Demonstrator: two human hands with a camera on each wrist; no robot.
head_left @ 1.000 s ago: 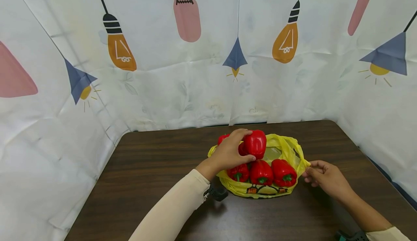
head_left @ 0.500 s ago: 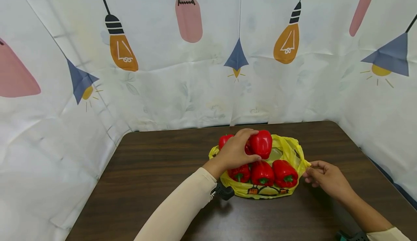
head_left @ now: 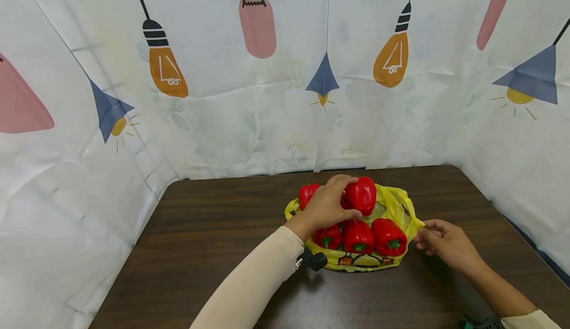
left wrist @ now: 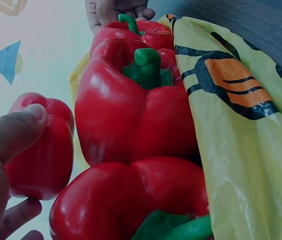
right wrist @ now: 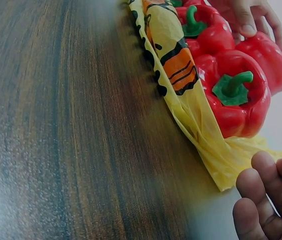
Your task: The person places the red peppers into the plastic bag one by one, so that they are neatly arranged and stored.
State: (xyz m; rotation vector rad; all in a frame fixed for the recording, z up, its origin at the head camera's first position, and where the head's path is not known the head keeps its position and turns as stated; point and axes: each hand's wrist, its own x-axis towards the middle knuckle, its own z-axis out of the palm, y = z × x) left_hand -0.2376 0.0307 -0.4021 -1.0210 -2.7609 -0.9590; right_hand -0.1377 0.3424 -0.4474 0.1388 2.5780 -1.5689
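Observation:
My left hand (head_left: 346,198) grips a red bell pepper (head_left: 364,194) just above the open yellow plastic bag (head_left: 394,204). In the left wrist view my thumb (left wrist: 16,134) presses on that pepper (left wrist: 43,155). Three red peppers lie in a row at the bag's front (head_left: 356,236), and another (head_left: 307,193) sits at its back left. At the bag's right edge, my right hand (head_left: 423,234) pinches the plastic. Its curled fingers (right wrist: 263,200) show beside the bag's corner (right wrist: 221,165) in the right wrist view.
The bag lies on a dark wooden table (head_left: 213,240). A white curtain printed with lamps (head_left: 267,96) closes in the back and both sides. Bare tabletop stretches to the left and in front of the bag.
My left hand has carried the pepper a little to the right over the bag, which uncovers the back-left pepper. The right hand has stayed put.

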